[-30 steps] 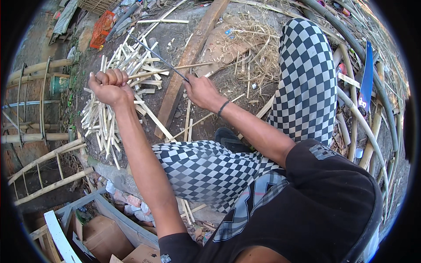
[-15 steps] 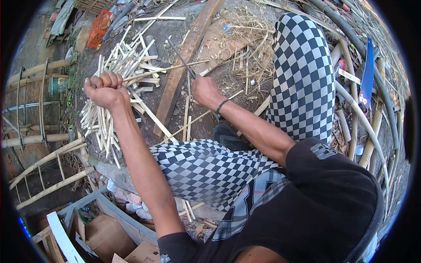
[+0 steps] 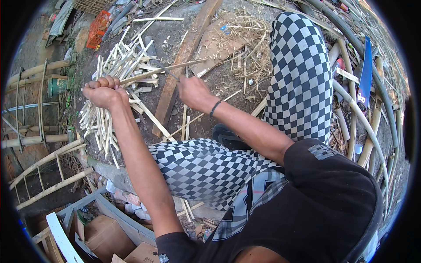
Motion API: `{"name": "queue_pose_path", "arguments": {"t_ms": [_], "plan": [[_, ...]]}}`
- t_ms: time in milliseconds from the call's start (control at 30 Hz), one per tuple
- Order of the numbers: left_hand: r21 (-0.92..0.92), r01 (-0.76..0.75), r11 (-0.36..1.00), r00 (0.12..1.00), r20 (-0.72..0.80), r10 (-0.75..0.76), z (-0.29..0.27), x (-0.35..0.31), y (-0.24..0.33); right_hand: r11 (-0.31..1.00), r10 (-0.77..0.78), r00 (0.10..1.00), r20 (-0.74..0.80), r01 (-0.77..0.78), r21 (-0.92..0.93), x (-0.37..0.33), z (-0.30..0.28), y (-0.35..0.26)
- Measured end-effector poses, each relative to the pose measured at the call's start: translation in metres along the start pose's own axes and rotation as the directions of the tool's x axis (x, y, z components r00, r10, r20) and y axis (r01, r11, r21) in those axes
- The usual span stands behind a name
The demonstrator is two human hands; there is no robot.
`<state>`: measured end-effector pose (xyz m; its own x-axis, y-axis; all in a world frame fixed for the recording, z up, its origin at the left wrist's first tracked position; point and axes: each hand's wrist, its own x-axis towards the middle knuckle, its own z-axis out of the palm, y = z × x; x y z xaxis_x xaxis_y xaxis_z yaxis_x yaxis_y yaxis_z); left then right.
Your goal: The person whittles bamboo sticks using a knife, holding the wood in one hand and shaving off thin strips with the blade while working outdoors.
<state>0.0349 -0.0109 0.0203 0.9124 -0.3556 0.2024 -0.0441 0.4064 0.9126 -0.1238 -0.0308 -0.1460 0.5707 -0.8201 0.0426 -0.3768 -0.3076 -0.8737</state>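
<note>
My left hand (image 3: 104, 91) is closed around the near end of a thin bamboo strip (image 3: 142, 76), which points out to the right across a wooden plank. In my right hand (image 3: 196, 93), the fingers are wrapped round the handle of a knife; the handle itself is mostly hidden. The narrow, slightly blurred knife blade (image 3: 167, 70) slants up and left, crossing the strip. Whether its edge touches the strip I cannot tell. Beneath and beside my left hand lies a loose pile of pale split bamboo sticks (image 3: 104, 127).
The brown wooden plank (image 3: 170, 98) lies between my hands on the ground. Curly shavings (image 3: 258, 50) gather beside a flat brown sheet (image 3: 223, 39). A blue-bladed saw (image 3: 366, 74) rests on bamboo poles at right. An orange crate (image 3: 98, 30) stands far left, and a cardboard box (image 3: 107, 236) near left.
My right hand and the knife have moved left along the strip, nearer my left hand. The left hand has barely shifted and keeps its hold.
</note>
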Motion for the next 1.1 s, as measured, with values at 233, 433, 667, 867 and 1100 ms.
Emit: {"name": "queue_pose_path", "arguments": {"t_ms": [233,433,667,867,1100], "plan": [[-0.023,0.045,0.999,0.998,-0.039,-0.046,-0.005,0.004,-0.001,0.983,0.183,0.982,-0.041,-0.184,-0.014,0.011,0.015,0.085],[-0.015,0.004,1.0,0.999,0.043,-0.004,0.002,-0.003,-0.006,0.962,0.267,0.963,0.023,-0.265,-0.066,0.007,0.021,0.066],[-0.027,0.014,1.0,0.999,0.039,-0.013,-0.005,0.001,0.007,0.995,0.097,0.994,-0.057,-0.099,-0.031,0.001,0.026,0.055],[-0.072,0.067,0.995,0.974,0.223,-0.049,-0.017,0.006,-0.004,0.897,0.437,0.9,-0.011,-0.436,-0.069,-0.009,0.038,0.148],[-0.116,0.233,0.966,0.804,0.582,-0.124,-0.028,0.008,0.011,0.998,0.014,0.998,0.06,-0.018,0.06,-0.006,-0.005,-0.013]]}}
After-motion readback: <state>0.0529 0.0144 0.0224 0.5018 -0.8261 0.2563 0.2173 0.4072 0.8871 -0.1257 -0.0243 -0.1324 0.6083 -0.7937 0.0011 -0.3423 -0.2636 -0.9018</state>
